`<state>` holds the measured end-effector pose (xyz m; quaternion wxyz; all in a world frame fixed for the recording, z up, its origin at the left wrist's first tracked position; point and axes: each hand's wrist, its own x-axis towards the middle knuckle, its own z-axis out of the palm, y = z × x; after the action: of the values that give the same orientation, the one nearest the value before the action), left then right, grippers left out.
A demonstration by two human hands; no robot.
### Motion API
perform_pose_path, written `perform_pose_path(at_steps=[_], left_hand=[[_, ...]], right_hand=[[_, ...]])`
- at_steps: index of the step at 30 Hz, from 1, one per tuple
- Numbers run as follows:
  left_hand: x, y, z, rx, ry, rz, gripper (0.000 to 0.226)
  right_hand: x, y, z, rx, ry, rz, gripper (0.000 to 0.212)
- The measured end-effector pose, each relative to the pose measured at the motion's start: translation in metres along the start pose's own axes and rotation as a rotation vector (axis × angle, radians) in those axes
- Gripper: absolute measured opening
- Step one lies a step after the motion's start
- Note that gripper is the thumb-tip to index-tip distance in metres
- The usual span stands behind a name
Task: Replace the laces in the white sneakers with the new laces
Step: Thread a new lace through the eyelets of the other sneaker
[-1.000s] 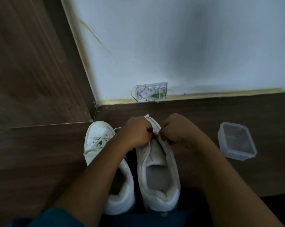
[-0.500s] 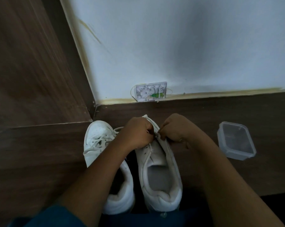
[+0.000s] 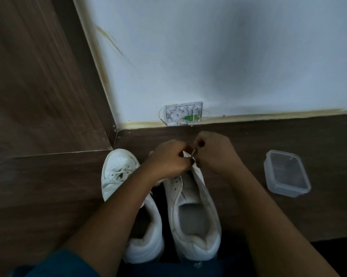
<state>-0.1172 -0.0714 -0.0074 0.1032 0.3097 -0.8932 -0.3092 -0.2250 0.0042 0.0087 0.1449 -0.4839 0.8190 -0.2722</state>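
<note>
Two white sneakers stand side by side on the dark wooden floor, toes toward the wall. The left sneaker (image 3: 118, 172) still carries a white lace across its front. The right sneaker (image 3: 192, 212) shows bare eyelets along its opening. My left hand (image 3: 168, 160) and my right hand (image 3: 214, 150) meet over the toe end of the right sneaker. Both pinch a thin white lace (image 3: 191, 154) between fingertips there. The hands hide the shoe's toe and most of the lace.
A clear lidded plastic container (image 3: 286, 172) sits on the floor to the right. A small white wall box (image 3: 183, 112) sits at the skirting behind the shoes. A brown wooden panel (image 3: 38, 76) rises on the left.
Both hands have shifted slightly toward the wall over the right sneaker's toe end, and the right hand has lifted with the lace end. The sneakers and container stay put.
</note>
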Motion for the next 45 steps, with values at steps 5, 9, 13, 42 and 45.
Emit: perform_pose_path(at_steps=[5,9,13,42,45], left_hand=[[0.000,0.000,-0.020,-0.521,0.089,0.023,0.027],[-0.004,0.016,-0.038,-0.951,0.198,0.114,0.026],[-0.003,0.004,-0.032,-0.798,0.145,0.011,0.024],[-0.009,-0.033,-0.021,0.100,-0.161,-0.060,0.033],[-0.008,-0.029,-0.021,0.135,-0.135,-0.029,0.032]], right_hand=[[-0.008,-0.007,-0.021,0.687,0.144,-0.090,0.021],[-0.011,0.002,-0.014,0.434,-0.278,-0.070,0.011],[-0.012,-0.021,-0.012,0.980,0.077,-0.138,0.013],[-0.003,0.007,-0.013,-0.323,-0.018,0.226,0.033],[0.000,0.003,-0.014,-0.125,-0.050,-0.002,0.026]])
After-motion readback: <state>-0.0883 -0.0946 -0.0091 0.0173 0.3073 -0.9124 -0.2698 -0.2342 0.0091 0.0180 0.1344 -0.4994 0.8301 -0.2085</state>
